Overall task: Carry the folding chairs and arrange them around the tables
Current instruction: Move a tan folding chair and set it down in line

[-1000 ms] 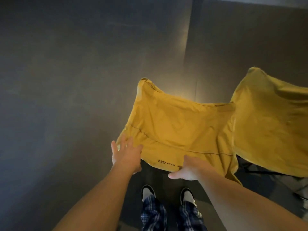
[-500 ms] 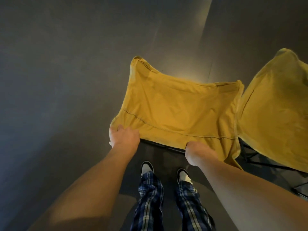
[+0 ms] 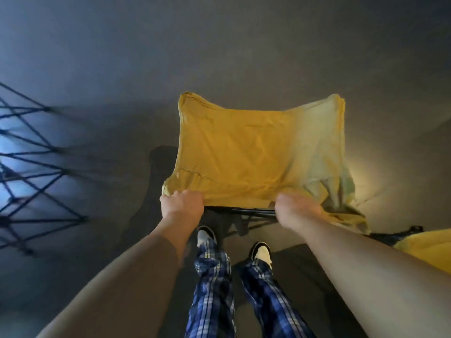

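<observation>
A folding chair with a yellow fabric seat (image 3: 246, 152) and a black frame is in front of me, over the dark floor. My left hand (image 3: 181, 204) is closed on the near left edge of its fabric. My right hand (image 3: 296, 209) is closed on the near right edge, above a black frame bar (image 3: 253, 211). The chair's legs are mostly hidden under the fabric. A second yellow chair (image 3: 427, 247) shows only a corner at the right edge, behind my right forearm.
A black criss-cross frame (image 3: 26, 172), blurred, stands at the left edge against a bluish light. The floor (image 3: 244, 45) is dark grey ahead. My feet in white-toed shoes (image 3: 262, 252) stand just behind the chair.
Both hands went from resting on the fabric to gripping its near edge. The view has swung left: the second chair slid almost out at the right and the black frame came in at the left.
</observation>
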`<action>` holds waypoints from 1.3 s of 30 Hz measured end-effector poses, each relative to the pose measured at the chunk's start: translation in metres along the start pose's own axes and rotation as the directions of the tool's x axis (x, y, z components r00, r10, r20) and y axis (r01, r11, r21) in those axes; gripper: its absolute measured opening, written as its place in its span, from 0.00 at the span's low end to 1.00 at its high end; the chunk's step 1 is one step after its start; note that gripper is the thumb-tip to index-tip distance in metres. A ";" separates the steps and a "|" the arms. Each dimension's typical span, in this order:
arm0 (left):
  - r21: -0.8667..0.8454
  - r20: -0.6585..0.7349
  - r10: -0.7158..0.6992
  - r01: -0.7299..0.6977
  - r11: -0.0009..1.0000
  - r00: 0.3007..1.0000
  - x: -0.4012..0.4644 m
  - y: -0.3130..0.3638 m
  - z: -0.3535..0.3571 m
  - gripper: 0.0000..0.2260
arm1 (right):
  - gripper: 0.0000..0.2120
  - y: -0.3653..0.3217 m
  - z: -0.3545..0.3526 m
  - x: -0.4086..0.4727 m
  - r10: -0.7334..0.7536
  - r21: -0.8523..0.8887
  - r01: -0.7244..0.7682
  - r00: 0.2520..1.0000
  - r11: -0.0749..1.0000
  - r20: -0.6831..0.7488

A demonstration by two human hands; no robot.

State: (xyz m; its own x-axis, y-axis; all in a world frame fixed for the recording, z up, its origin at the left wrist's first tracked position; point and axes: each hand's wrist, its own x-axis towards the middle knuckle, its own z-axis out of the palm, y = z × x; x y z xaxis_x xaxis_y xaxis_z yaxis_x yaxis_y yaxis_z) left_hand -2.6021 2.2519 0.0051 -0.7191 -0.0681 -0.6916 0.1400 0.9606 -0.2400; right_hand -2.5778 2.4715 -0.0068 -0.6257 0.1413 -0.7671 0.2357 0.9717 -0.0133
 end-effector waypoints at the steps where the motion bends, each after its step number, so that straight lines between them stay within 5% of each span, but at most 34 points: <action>1: -0.067 0.025 -0.052 0.054 0.996 0.998 -0.018 -0.010 0.020 0.17 | 0.11 -0.010 0.005 -0.008 -0.044 -0.077 0.043 0.999 0.996 -0.011; 6: -0.317 0.052 -0.216 0.221 0.922 0.975 -0.093 -0.044 0.103 0.17 | 0.12 -0.056 0.039 -0.040 -0.243 -0.335 0.204 0.967 0.920 -0.078; 17: -0.639 0.276 -0.462 0.520 0.567 0.843 -0.326 -0.013 0.340 0.13 | 0.08 -0.094 0.227 -0.180 -0.569 -0.643 0.499 0.814 0.581 0.116; 20: -0.689 0.422 -0.471 0.611 0.389 0.775 -0.398 0.016 0.404 0.11 | 0.14 -0.094 0.273 -0.226 -0.551 -0.687 0.602 0.762 0.407 0.342; 22: -0.702 0.506 -0.481 0.666 0.252 0.716 -0.441 0.041 0.450 0.08 | 0.26 -0.094 0.294 -0.250 -0.476 -0.686 0.663 0.728 0.301 0.494; 24: -0.684 0.561 -0.479 0.704 0.192 0.675 -0.470 0.068 0.481 0.06 | 0.43 -0.096 0.308 -0.262 -0.444 -0.642 0.679 0.727 0.355 0.524; 26: -0.631 0.643 -0.470 0.766 0.121 0.604 -0.497 0.095 0.504 0.08 | 0.47 -0.102 0.327 -0.277 -0.539 -0.625 0.688 0.706 0.368 0.460; 29: -0.586 0.715 -0.454 0.810 0.027 0.532 -0.517 0.134 0.522 0.08 | 0.28 -0.104 0.351 -0.302 -0.697 -0.814 0.573 0.622 0.094 0.358; 31: -0.567 0.744 -0.472 0.821 -0.070 0.474 -0.527 0.158 0.530 0.06 | 0.23 -0.107 0.359 -0.312 -0.742 -0.882 0.470 0.583 -0.024 0.331; 33: -0.534 0.777 -0.487 0.827 -0.174 0.399 -0.539 0.180 0.537 0.05 | 0.29 -0.119 0.365 -0.317 -0.681 -0.892 0.441 0.684 0.099 0.262; 35: -0.483 0.824 -0.462 0.834 -0.268 0.329 -0.556 0.205 0.548 0.04 | 0.24 -0.121 0.379 -0.334 -0.613 -0.824 0.527 0.726 0.208 0.310; 37: -0.427 0.865 -0.416 0.847 -0.316 0.281 -0.578 0.226 0.561 0.05 | 0.16 -0.112 0.403 -0.349 -0.622 -0.825 0.550 0.694 0.131 0.364; 39: -0.381 0.891 -0.382 0.864 -0.328 0.247 -0.599 0.239 0.572 0.11 | 0.18 -0.098 0.422 -0.365 -0.612 -0.842 0.535 0.689 0.067 0.389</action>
State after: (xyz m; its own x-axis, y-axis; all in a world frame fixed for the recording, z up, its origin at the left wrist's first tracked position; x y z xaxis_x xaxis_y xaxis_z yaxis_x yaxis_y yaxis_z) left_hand -1.7485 2.3685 -0.0280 0.3751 -0.6235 -0.6859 -0.9266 -0.2718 -0.2598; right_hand -2.0583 2.2449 0.0038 -0.2858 -0.5706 -0.7699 -0.9452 0.3003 0.1284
